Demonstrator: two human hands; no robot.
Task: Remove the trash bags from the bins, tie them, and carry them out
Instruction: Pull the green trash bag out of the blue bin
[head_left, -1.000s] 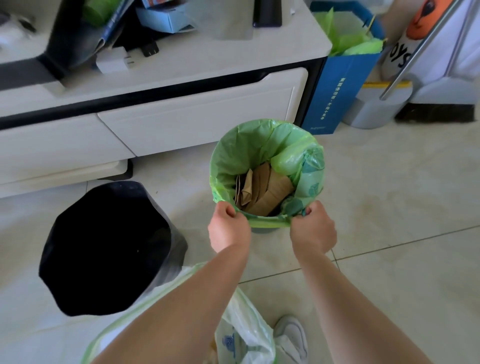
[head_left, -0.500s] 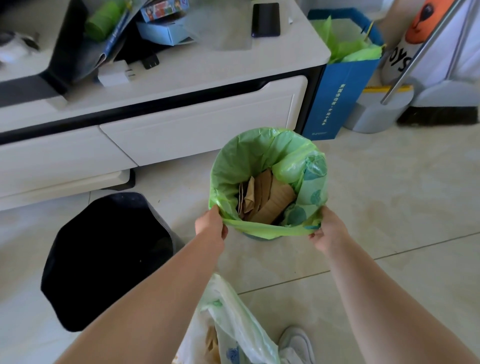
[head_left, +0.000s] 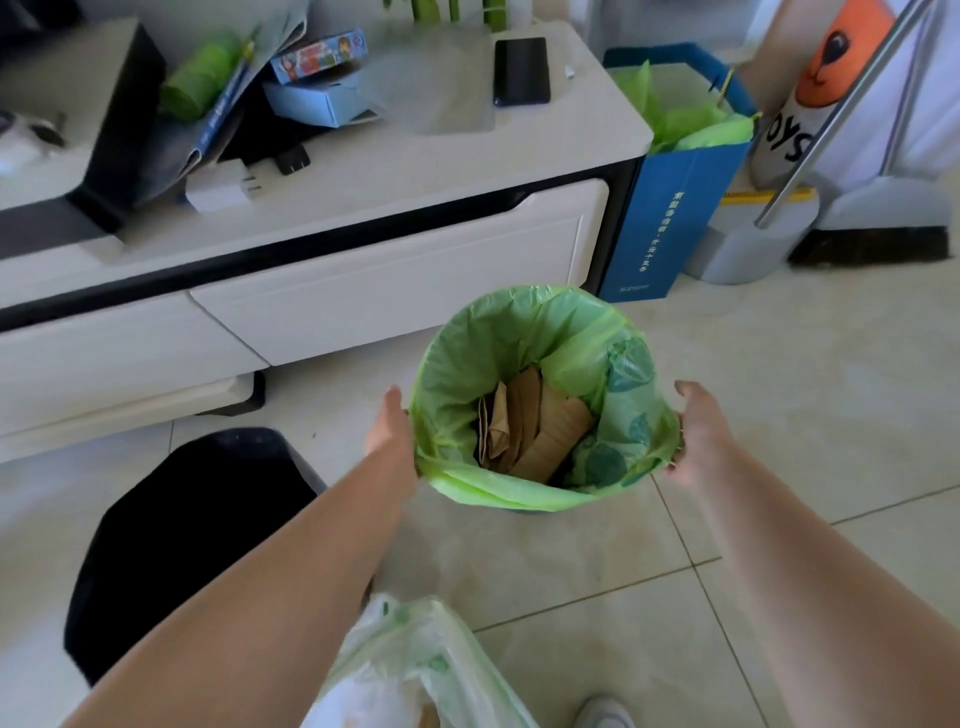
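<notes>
Noted: thin green plastic trash bag, folded brown cardboard inside, lining round bin just in front of low white drawer cabinet. Left hand flat against rim, fingers straight, gripping nothing. Right hand curled at rim, pinch unclear. Risks tearing film on cardboard corners if yanked; risks dragging bin up under one-sided pull.

A glossy cream tiled floor with thin grout lines fills the near scene. Far left stands a low white cabinet with black trim and 2 drawers. Soft daylight brightens the right.
</notes>
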